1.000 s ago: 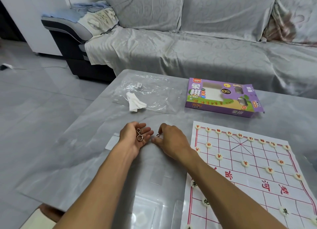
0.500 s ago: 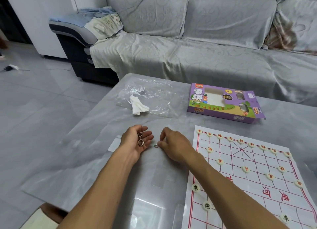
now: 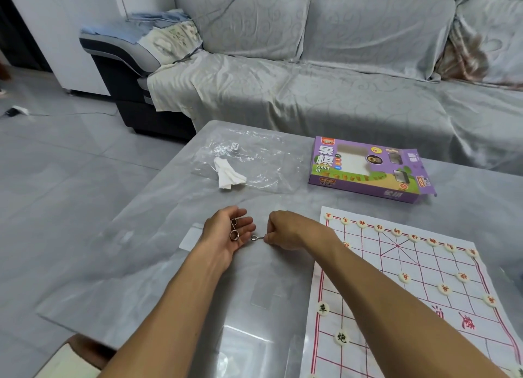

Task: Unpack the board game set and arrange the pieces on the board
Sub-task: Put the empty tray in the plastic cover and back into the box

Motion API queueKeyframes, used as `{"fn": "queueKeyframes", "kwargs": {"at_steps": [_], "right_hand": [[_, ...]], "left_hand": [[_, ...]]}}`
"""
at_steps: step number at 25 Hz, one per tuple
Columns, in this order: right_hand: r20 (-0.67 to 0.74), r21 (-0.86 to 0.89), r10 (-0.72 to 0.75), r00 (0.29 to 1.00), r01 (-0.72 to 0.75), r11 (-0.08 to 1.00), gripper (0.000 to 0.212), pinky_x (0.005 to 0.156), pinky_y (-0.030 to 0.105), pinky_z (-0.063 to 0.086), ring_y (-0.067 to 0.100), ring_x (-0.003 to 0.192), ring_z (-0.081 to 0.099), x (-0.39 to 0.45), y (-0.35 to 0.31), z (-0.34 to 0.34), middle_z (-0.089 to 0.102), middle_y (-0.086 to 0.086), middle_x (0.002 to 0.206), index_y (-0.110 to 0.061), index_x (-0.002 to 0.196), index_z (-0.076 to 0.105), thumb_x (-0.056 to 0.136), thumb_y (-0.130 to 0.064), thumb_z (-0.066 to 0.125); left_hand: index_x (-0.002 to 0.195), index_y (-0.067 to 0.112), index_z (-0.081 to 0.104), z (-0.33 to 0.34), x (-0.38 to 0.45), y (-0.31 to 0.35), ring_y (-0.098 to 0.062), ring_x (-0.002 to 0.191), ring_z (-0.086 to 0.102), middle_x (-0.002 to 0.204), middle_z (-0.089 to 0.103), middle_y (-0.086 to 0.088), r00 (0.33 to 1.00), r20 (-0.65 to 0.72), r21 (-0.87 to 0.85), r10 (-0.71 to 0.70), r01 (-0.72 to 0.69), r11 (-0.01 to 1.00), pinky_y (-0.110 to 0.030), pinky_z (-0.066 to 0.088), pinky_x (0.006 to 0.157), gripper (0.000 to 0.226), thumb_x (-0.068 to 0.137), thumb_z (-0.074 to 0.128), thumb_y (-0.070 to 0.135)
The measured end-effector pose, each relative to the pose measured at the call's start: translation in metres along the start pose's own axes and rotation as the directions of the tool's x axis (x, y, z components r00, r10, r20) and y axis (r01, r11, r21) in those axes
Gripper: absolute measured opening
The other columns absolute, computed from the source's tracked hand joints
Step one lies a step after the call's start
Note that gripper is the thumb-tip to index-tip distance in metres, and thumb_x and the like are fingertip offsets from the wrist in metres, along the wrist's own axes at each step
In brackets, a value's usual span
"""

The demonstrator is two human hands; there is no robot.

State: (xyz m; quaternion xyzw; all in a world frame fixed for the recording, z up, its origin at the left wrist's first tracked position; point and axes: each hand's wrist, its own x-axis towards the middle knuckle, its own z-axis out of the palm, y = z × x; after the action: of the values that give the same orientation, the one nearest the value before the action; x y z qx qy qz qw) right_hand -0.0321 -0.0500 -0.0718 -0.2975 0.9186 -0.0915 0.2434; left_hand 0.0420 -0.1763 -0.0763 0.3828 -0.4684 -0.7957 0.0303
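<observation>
The white paper board [image 3: 418,267] with red grid lines lies at the right of the grey table [image 3: 175,267]. Several round cream pieces [image 3: 322,309] with red or black characters stand on its crossings. The purple game box [image 3: 365,169] lies flat beyond the board. My left hand [image 3: 226,236] rests palm up on the table, left of the board, with two small metal rings [image 3: 233,230] lying on its fingers. My right hand [image 3: 285,231] pinches one end of a small metal eye hook [image 3: 256,238] just beside the left fingertips.
A clear plastic bag [image 3: 254,162] with a crumpled white tissue [image 3: 227,176] on it lies at the table's far left. A grey covered sofa [image 3: 339,88] runs behind the table. Grey tiled floor [image 3: 56,179] lies to the left.
My right hand has drawn the small metal hook out from its fingers so it now shows between both hands. The camera has tilted up slightly; the left hand stayed put.
</observation>
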Motion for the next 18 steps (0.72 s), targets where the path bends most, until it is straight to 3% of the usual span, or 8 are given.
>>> {"fn": "queueKeyframes", "kwargs": {"at_steps": [5,9,11,13,15,18], "right_hand": [[0.086,-0.041,-0.029,0.996,0.033,0.999,0.029,0.082,0.034,0.048,0.026,0.096,0.061,-0.002,-0.003,-0.006,0.065,0.008,0.104,-0.010,0.103,0.067,0.091,-0.035,0.060],[-0.023,0.030,-0.110,0.994,0.111,0.993,0.019,0.076,0.030,0.043,0.020,0.090,0.056,-0.016,0.003,0.004,0.061,0.004,0.101,-0.012,0.099,0.063,0.093,-0.029,0.056],[-0.129,0.246,-0.092,0.987,0.122,0.961,0.016,0.071,0.026,0.042,0.013,0.081,0.055,-0.027,0.006,0.012,0.060,-0.002,0.092,-0.015,0.094,0.063,0.093,-0.030,0.058],[-0.205,0.516,-0.023,0.979,0.127,0.847,0.014,0.060,0.020,0.037,0.001,0.060,0.049,-0.043,0.000,0.016,0.056,-0.010,0.071,-0.017,0.085,0.063,0.092,-0.028,0.062],[-0.260,0.621,0.036,0.965,0.138,0.771,0.016,0.053,0.016,0.033,-0.003,0.045,0.044,-0.063,-0.004,0.014,0.048,-0.014,0.055,-0.017,0.076,0.063,0.090,-0.024,0.066],[-0.285,0.749,0.161,0.945,0.115,0.652,0.023,0.045,0.015,0.029,0.000,0.037,0.037,-0.108,0.007,0.000,0.045,-0.011,0.049,-0.017,0.067,0.063,0.089,-0.023,0.066]], "left_hand": [[0.099,0.005,0.062,0.001,0.001,-0.001,-0.020,0.071,0.065,0.084,0.065,-0.011,1.000,0.000,0.013,0.014,-0.014,1.000,-0.027,0.050,0.063,0.020,0.095,0.049,0.020],[0.098,0.005,0.063,0.002,0.000,-0.003,-0.021,0.071,0.065,0.083,0.065,-0.011,0.999,-0.023,0.013,0.045,-0.045,0.999,-0.027,0.051,0.062,0.019,0.094,0.050,0.018],[0.098,0.004,0.062,0.005,-0.003,-0.003,-0.022,0.071,0.064,0.083,0.065,-0.012,0.998,-0.026,-0.017,0.052,-0.053,0.998,-0.027,0.050,0.063,0.019,0.094,0.049,0.017],[0.095,0.003,0.061,0.012,-0.012,-0.003,-0.023,0.068,0.062,0.081,0.063,-0.013,0.999,0.027,-0.091,0.022,-0.020,0.996,-0.028,0.050,0.064,0.020,0.095,0.047,0.017],[0.091,0.002,0.062,0.027,-0.027,-0.002,-0.022,0.065,0.060,0.078,0.062,-0.014,0.993,0.117,-0.156,-0.010,0.029,0.987,-0.027,0.052,0.060,0.025,0.097,0.045,0.020],[0.090,0.003,0.064,0.056,-0.056,-0.016,-0.016,0.058,0.059,0.072,0.061,-0.010,0.978,0.210,-0.258,-0.011,0.066,0.964,-0.024,0.049,0.056,0.029,0.098,0.043,0.021]]}}
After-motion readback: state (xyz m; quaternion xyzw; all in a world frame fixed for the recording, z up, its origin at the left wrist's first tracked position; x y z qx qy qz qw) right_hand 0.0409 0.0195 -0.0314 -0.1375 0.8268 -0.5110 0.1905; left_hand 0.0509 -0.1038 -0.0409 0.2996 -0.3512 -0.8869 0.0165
